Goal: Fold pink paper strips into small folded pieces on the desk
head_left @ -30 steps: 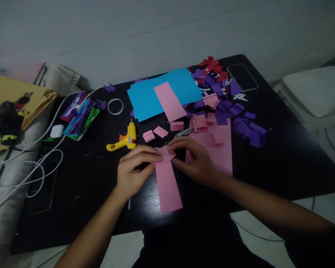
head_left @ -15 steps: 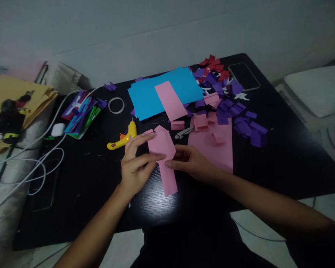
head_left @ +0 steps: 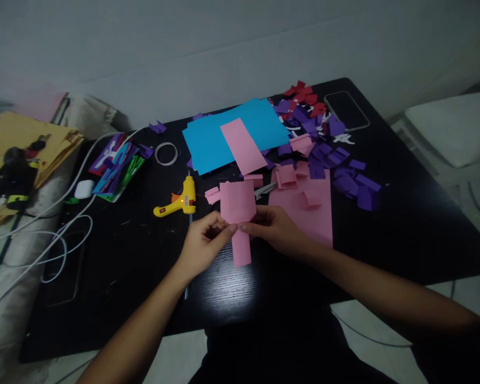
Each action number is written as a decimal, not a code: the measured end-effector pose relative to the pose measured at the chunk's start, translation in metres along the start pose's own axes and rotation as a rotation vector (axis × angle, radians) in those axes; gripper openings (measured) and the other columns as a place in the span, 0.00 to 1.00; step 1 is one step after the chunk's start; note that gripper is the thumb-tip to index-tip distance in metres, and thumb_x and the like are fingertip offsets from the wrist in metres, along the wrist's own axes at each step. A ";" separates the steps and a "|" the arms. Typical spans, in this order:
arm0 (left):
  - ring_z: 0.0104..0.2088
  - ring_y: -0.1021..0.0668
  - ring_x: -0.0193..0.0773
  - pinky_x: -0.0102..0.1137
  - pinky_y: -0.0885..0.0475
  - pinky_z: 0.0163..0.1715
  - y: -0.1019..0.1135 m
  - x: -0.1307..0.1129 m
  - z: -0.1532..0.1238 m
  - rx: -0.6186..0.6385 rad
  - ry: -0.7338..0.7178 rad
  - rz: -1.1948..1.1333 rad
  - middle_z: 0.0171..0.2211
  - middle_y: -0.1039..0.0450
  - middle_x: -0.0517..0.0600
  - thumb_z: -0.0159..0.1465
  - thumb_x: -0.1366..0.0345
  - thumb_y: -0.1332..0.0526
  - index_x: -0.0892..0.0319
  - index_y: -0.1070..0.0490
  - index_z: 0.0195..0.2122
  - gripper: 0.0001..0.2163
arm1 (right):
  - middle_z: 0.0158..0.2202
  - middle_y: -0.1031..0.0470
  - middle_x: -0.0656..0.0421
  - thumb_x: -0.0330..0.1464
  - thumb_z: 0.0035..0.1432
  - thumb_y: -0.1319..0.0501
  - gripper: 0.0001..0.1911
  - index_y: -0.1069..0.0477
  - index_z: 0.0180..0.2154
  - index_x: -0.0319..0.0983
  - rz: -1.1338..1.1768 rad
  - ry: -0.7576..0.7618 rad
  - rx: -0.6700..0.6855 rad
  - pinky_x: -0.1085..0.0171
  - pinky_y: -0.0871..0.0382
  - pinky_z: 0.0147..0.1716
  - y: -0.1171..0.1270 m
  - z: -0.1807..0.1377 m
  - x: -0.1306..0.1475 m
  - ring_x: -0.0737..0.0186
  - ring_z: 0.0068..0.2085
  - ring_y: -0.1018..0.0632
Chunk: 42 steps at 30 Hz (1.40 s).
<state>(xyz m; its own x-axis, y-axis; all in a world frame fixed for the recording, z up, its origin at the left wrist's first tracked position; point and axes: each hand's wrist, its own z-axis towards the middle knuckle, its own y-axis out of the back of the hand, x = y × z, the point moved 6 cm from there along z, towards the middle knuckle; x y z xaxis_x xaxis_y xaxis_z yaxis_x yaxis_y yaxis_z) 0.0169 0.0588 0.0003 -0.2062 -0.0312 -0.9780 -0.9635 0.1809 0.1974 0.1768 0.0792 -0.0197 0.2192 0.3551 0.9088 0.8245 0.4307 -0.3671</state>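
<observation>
A folded pink paper piece (head_left: 238,201), wide at the top and narrowing to a strip below, is held up in front of me over the black table. My left hand (head_left: 207,241) pinches its left side, thumb on the front near where it narrows. My right hand (head_left: 275,230) grips the right side the same way, the two thumbtips almost meeting. The fingers behind the paper are partly hidden. Behind it lie scissors (head_left: 265,190), partly covered, and small folded pink pieces (head_left: 286,176). A larger pink sheet (head_left: 322,224) lies beside my right hand.
A yellow glue gun (head_left: 184,200) with a lit orange light lies left of the hands. Farther back are blue sheets (head_left: 208,144) with a pink strip (head_left: 243,145), a tape roll (head_left: 166,153), purple scraps (head_left: 348,181) and a phone (head_left: 347,110). White cables (head_left: 64,234) loop at left.
The pink paper piece has turned more upright and square to me. My left hand has shifted from fingers laid across its front to a pinch at its lower left edge.
</observation>
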 end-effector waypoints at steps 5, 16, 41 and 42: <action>0.22 0.30 0.31 0.27 0.36 0.23 -0.001 -0.004 0.001 0.008 -0.041 0.010 0.22 0.30 0.44 0.67 0.61 0.34 0.59 0.26 0.30 0.10 | 0.40 0.15 0.56 0.37 0.58 0.28 0.11 0.18 0.40 0.39 -0.055 0.024 0.023 0.58 0.23 0.42 -0.003 -0.001 0.003 0.60 0.39 0.18; 0.22 0.27 0.31 0.26 0.32 0.24 0.001 -0.004 0.001 -0.007 -0.020 0.021 0.21 0.28 0.44 0.68 0.59 0.34 0.59 0.29 0.28 0.13 | 0.38 0.15 0.55 0.40 0.58 0.28 0.13 0.18 0.40 0.38 -0.087 0.024 0.047 0.59 0.23 0.41 -0.002 0.001 0.000 0.58 0.39 0.16; 0.20 0.21 0.34 0.27 0.26 0.19 0.015 -0.018 -0.005 -0.109 -0.120 -0.138 0.25 0.19 0.49 0.65 0.62 0.30 0.58 0.18 0.33 0.06 | 0.24 0.30 0.66 0.37 0.60 0.32 0.10 0.21 0.42 0.41 -0.115 0.168 -0.063 0.65 0.33 0.26 0.007 -0.005 0.024 0.68 0.24 0.28; 0.24 0.19 0.37 0.29 0.24 0.22 0.016 -0.021 -0.006 -0.104 -0.157 -0.137 0.29 0.17 0.50 0.64 0.63 0.30 0.57 0.17 0.35 0.04 | 0.25 0.29 0.65 0.37 0.62 0.34 0.10 0.22 0.44 0.41 -0.085 0.167 -0.047 0.65 0.32 0.27 0.007 -0.005 0.025 0.67 0.25 0.27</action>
<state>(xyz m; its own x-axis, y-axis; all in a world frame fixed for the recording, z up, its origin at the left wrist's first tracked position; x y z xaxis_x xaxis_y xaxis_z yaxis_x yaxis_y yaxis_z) 0.0048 0.0563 0.0243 -0.0506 0.1061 -0.9931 -0.9948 0.0825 0.0595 0.1906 0.0864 0.0012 0.2279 0.1744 0.9579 0.8663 0.4128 -0.2813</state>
